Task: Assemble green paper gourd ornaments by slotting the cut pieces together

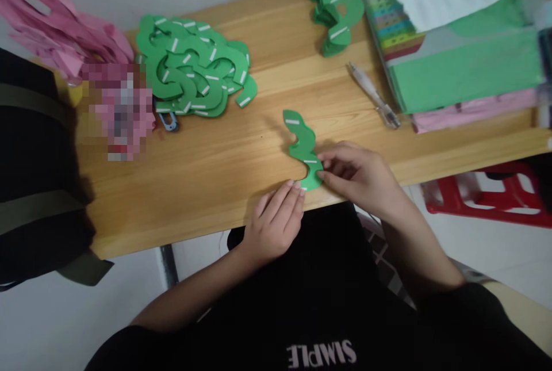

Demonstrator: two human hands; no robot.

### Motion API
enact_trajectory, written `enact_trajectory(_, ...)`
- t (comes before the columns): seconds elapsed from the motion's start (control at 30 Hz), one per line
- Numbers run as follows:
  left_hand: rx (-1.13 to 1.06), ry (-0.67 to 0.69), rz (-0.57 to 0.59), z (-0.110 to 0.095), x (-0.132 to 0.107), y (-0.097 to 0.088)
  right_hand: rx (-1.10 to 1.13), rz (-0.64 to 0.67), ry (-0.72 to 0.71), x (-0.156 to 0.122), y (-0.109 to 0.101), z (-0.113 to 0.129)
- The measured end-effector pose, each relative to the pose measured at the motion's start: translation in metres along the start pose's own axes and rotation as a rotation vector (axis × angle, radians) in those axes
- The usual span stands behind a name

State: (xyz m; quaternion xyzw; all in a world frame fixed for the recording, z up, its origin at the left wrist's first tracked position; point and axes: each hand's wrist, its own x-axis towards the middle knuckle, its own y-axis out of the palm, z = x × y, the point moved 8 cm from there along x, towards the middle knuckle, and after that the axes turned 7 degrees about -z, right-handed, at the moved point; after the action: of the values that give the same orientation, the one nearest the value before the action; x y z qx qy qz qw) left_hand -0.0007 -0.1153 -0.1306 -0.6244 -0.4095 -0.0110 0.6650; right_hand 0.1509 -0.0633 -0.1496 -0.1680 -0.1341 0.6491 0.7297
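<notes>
1. Fingertips (296,188) of the left hand (276,218) are being laid flat, uncurled, against the near end of the green wavy cutout (304,146).
2. That end is being pinched by the right hand (357,178).
3. It is being held on the wooden table (215,175), at the near edge.

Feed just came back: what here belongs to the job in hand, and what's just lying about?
In use: green strip, touched by left hand and right hand; green pile; green stack.
Lying about: pen, pink cutouts, bag, stool.

Paper strip (304,149) on table (215,175), pile (194,66) behind-left, pen (374,96) behind-right
</notes>
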Motion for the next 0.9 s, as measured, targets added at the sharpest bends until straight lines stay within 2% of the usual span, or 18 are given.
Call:
enact_trajectory(0.27, 0.045, -0.022, -0.067, -0.002, 0.0, 0.0, -0.047, 0.08, -0.037, 0.008, 0.005, -0.001)
enact_trajectory(0.57, 0.119, -0.033, -0.044, -0.004, 0.001, 0.004, -0.011, 0.08, -0.018, 0.009, 0.004, -0.002)
enact_trajectory(0.77, 0.106, -0.03, -0.018, -0.005, 0.002, 0.003, 0.083, 0.189, 0.097, 0.015, 0.006, -0.002)
enact_trajectory(0.9, 0.081, -0.017, -0.005, -0.006, 0.004, 0.004, 0.155, 0.216, 0.181, 0.016, 0.009, -0.006)
